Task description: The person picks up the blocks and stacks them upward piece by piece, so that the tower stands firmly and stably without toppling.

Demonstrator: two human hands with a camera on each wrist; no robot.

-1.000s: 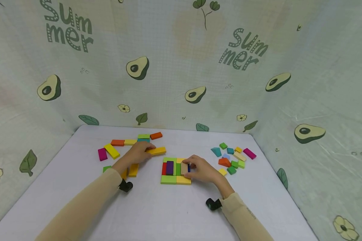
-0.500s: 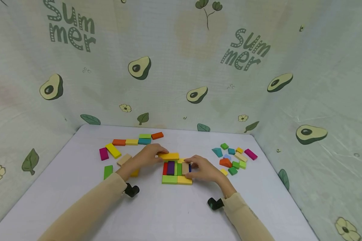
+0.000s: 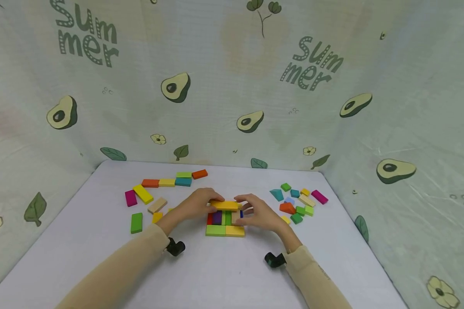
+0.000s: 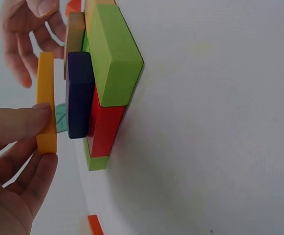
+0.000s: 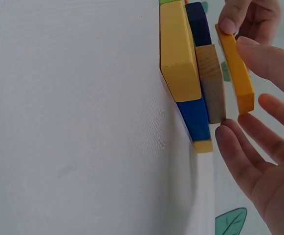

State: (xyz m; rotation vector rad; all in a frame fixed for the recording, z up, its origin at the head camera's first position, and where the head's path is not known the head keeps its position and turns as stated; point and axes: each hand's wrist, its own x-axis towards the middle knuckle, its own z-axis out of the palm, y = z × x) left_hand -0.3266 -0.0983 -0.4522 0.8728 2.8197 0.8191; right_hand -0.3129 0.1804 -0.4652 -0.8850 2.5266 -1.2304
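Block, orange, level above the stack, long axis running left to right.
Left grip pinches its left end; right grip, fingers loosely spread, is at the other, contact hard to judge. Below, purple block points front to back.

Layout as I see it from my remote station: the block assembly occupies the middle of the worktop; a left-hand block cluster extends partly behind it, a right-hand block cluster lies well apart. A raised block sits above the assembly's rear, between left fingers and right fingers.
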